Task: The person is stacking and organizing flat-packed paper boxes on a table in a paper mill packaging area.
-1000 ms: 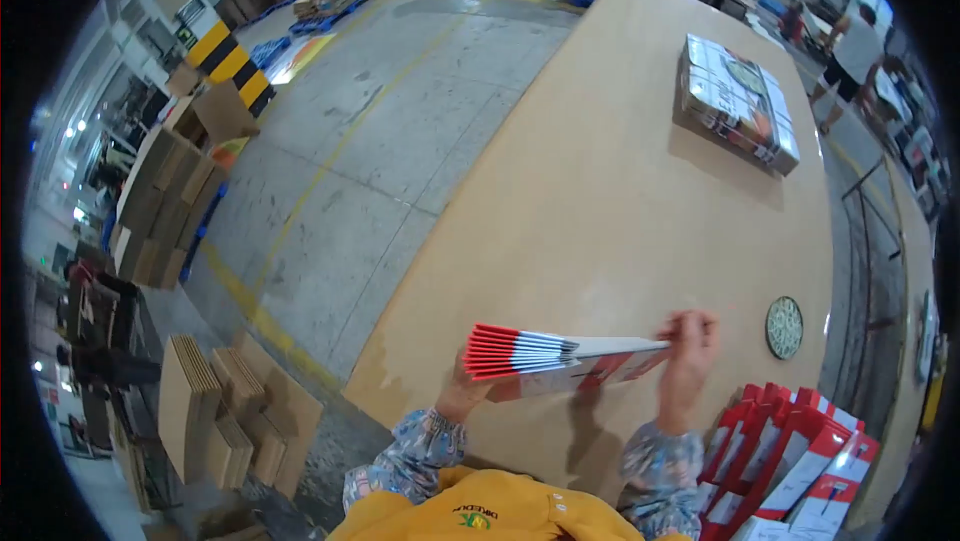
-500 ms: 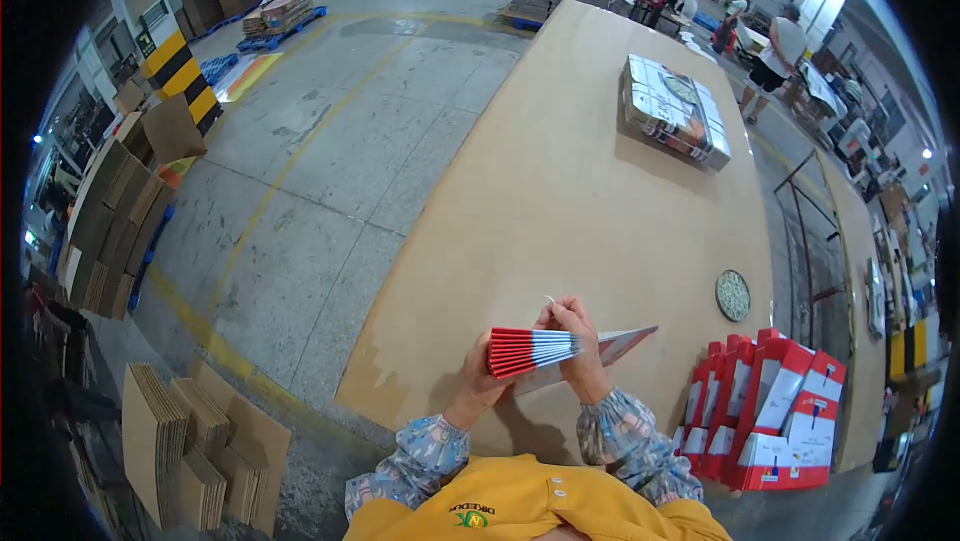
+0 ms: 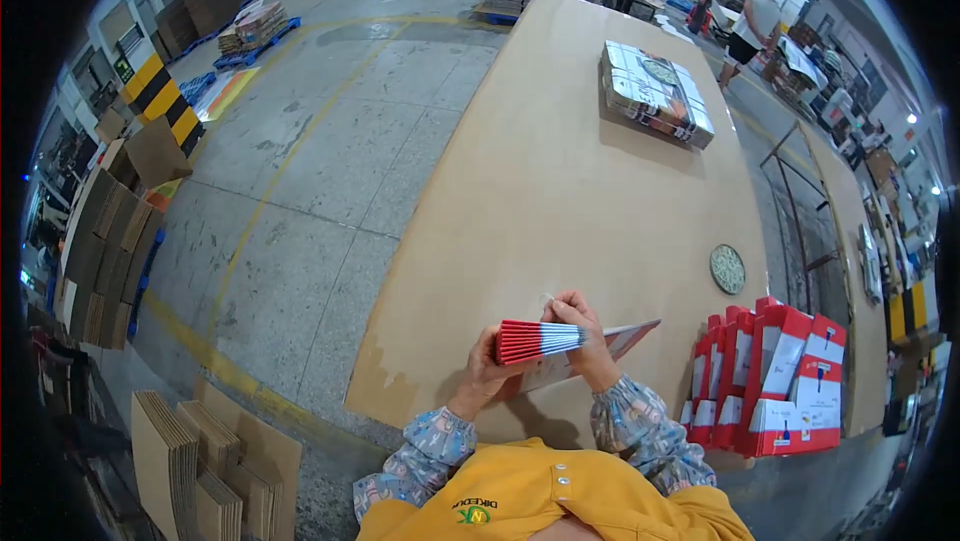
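Low over the near part of the table, my left hand (image 3: 485, 371) is closed round the left end of a bundle of folded red-and-white cartons (image 3: 535, 341), their edges fanned toward me. My right hand (image 3: 590, 341) lies against the bundle's other end, with thumb and forefinger pinching a thin white string (image 3: 546, 298). How far the string runs round the cartons is hidden. A flat printed panel of the bundle (image 3: 630, 336) sticks out to the right, beyond my right hand.
More red-and-white cartons (image 3: 800, 391) stand at the table's right edge. Beyond them is a round green patterned dish (image 3: 727, 269). A tied stack of printed boxes (image 3: 655, 91) sits farther up the table (image 3: 500, 201). Brown cardboard (image 3: 190, 461) stands at the lower left; people work in the background.
The view has shifted slightly, so the table's contents sit a little higher in the picture. Both hands keep nearly the same hold on the bundle and string.
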### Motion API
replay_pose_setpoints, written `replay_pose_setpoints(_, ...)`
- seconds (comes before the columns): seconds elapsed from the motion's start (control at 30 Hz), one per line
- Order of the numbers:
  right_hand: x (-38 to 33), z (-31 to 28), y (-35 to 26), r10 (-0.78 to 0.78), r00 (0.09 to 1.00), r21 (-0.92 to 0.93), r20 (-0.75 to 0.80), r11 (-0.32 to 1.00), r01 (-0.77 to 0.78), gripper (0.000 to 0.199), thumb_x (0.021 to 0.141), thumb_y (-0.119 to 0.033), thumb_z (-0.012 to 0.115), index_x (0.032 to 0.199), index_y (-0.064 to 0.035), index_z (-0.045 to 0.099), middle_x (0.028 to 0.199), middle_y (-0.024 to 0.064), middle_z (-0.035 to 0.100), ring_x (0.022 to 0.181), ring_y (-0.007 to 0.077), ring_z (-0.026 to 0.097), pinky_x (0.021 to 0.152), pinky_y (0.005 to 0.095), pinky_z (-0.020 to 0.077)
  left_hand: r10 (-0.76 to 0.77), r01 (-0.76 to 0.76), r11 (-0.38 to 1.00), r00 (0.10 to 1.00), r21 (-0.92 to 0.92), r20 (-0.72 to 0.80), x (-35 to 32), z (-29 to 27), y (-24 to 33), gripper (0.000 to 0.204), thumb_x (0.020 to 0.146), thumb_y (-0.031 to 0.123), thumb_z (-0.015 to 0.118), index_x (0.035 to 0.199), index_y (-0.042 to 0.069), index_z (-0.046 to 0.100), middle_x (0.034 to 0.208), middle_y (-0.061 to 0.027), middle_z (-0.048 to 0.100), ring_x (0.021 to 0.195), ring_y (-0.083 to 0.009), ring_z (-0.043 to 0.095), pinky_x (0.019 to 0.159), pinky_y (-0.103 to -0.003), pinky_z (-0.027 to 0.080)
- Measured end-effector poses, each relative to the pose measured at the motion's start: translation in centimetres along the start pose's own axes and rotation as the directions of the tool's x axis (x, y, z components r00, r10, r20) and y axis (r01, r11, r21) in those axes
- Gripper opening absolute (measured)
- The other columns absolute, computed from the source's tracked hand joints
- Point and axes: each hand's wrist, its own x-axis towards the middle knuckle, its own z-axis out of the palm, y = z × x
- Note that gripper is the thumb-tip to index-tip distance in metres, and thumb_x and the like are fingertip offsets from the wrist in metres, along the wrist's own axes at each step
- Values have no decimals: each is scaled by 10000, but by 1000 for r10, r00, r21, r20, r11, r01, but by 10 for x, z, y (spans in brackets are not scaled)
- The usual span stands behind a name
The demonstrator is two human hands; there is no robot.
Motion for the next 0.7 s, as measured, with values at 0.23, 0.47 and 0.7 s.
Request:
replay_pose_setpoints(0.23, 12, 19, -32, 293, 937, -302, 189, 926, -228, 114, 940, -154, 530, 985, -49, 535, 823, 29, 600, 753, 86, 573, 650, 220, 472, 223, -242, 939, 969, 243, 102, 0, -11, 19, 576, 672, 51, 822, 1170, 90, 537, 1273, -64, 488, 1047, -154, 562, 896, -310, 511)
replay_pose_setpoints(0.47, 34, 36, -25, 345, 830, -656, 439, 754, 33, 137, 951, -177, 525, 1018, -59, 544, 846, 11, 612, 794, 67, 555, 701, 231, 463, 259, -270, 928, 963, 259, 76, 0, -20, 17, 495, 600, 142, 876, 1016, 105, 611, 1314, -138, 433, 1191, -234, 457, 963, -350, 417)
replay_pose_setpoints(0.7, 21, 82, 4, 336, 812, -790, 477, 569, 229, 165, 942, -178, 509, 967, -25, 564, 818, 30, 613, 801, 92, 552, 703, 255, 457, 271, -268, 927, 962, 262, 26, -32, -51, 30, 496, 617, 131, 862, 1028, 90, 589, 1148, -79, 508, 1100, -213, 493, 937, -335, 421)
